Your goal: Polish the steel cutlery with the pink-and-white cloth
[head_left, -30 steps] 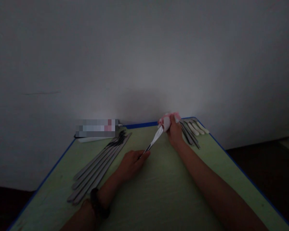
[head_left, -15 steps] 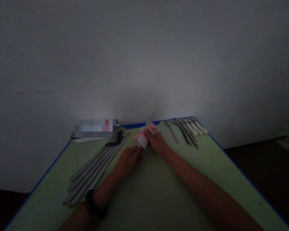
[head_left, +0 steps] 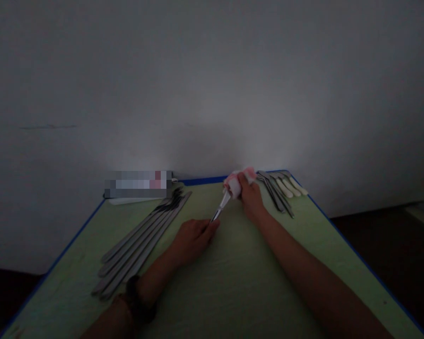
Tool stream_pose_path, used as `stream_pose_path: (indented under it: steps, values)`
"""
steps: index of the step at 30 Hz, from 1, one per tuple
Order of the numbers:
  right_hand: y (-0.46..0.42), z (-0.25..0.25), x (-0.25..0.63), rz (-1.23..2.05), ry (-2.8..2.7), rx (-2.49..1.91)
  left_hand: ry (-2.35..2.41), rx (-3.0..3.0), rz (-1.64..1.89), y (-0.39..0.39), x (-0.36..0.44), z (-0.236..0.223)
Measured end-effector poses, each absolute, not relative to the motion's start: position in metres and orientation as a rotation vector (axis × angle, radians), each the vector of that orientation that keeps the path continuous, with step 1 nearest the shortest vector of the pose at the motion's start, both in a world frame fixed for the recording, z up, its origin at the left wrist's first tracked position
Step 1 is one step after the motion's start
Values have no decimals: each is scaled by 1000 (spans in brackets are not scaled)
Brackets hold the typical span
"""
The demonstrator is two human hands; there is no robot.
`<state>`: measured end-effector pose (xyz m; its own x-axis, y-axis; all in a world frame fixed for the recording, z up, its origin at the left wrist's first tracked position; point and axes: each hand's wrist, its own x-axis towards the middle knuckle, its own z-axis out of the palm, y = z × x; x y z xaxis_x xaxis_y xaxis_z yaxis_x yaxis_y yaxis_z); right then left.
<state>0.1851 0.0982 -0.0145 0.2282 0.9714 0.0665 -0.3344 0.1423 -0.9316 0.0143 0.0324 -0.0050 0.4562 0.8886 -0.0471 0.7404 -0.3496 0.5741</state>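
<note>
My left hand (head_left: 194, 241) is closed around the handle end of a metal knife (head_left: 222, 203), which slants up and away to the right over the table. Pinched in my right hand (head_left: 251, 195) is a pink-and-white cloth (head_left: 234, 186), wrapped about the far part of the knife and covering its tip. To the left of my left hand lies a fanned row of long-handled metal forks (head_left: 141, 240). Just right of my right hand rest several dark metal pieces of cutlery (head_left: 273, 194), partly hidden by the hand, beside several white-handled pieces (head_left: 289, 187).
A blurred-out flat item (head_left: 137, 186) lies at the table's back left corner, with a white edge below it. The green tabletop (head_left: 226, 292) has a blue rim and stands against a grey wall (head_left: 212, 84). Dark floor shows on both sides.
My right hand and the cloth have moved right and away along the knife, baring its near part. The blade's tip, seen before above the cloth, is now covered. My left hand keeps its hold.
</note>
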Motion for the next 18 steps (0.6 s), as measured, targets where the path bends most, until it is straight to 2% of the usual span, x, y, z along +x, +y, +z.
stream_pose_path:
  steps: [4,7,13,18]
  values:
    - [80,-21,159,1052,-1059,-1240,1432,2208,402,34,15,-7]
    - [78,-25,155,1088,-1095,-1279,1457,2206,407,34,15,-6]
    - [97,-20,167,1324,-814,-951,1343,2015,597,36,14,-4]
    - [95,-11,159,1307,-829,-850,1324,1782,745,38,11,-7]
